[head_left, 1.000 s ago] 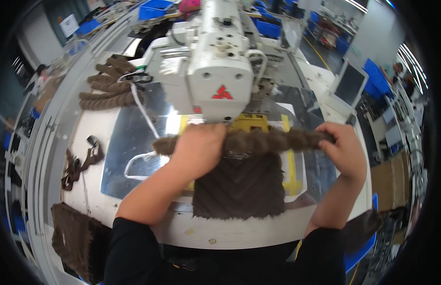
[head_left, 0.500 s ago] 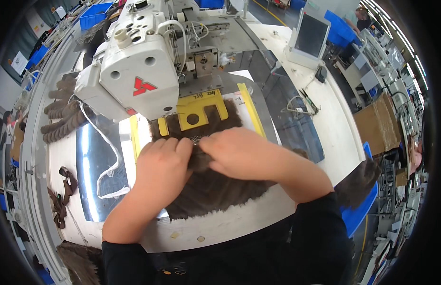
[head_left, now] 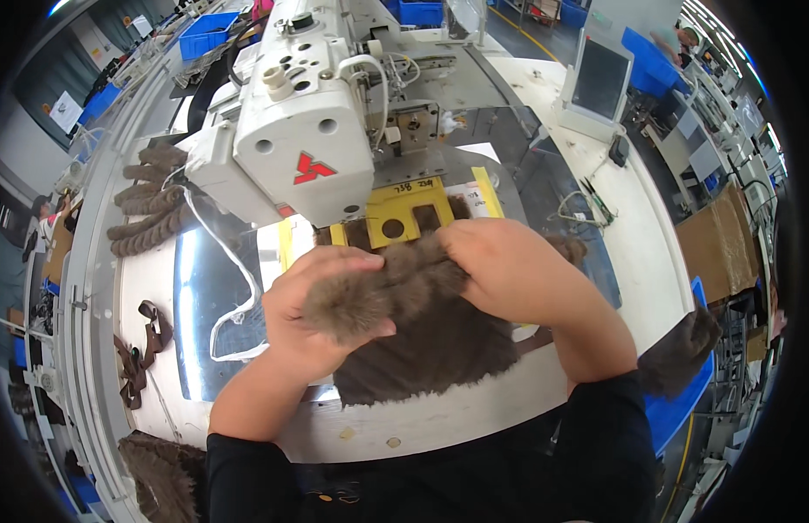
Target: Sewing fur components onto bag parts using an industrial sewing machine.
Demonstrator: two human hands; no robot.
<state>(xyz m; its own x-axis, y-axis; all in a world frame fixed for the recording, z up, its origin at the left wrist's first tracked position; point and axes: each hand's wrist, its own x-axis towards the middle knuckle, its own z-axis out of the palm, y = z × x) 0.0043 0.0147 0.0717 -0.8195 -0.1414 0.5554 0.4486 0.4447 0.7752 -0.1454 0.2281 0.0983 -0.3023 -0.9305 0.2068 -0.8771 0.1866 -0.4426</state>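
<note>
A thick, furry brown plush piece (head_left: 345, 305) is held up between my two hands over the work surface. My left hand (head_left: 304, 301) wraps round its left end, thumb and fingers on either side of the rounded tip. The other end is pinched in my right hand (head_left: 509, 266), whose fingertips are partly hidden. Below lies a flat brown plush fabric sheet (head_left: 430, 357) with a frayed near edge. Just beyond my hands, a yellow template (head_left: 410, 202) with cutouts rests on brown plush, in front of the white sewing machine head (head_left: 291, 144).
Rolled plush pieces (head_left: 152, 205) lie at the left, above a dark strap (head_left: 141, 353). White tape (head_left: 220, 324) trails from the machine. A screen (head_left: 599, 78) stands at the far right. Dark plush (head_left: 680, 353) hangs over a blue bin (head_left: 679, 405).
The plush piece has been lifted and its furry rounded end now shows in my left hand. My right hand has moved right along it. The whole view has shifted slightly.
</note>
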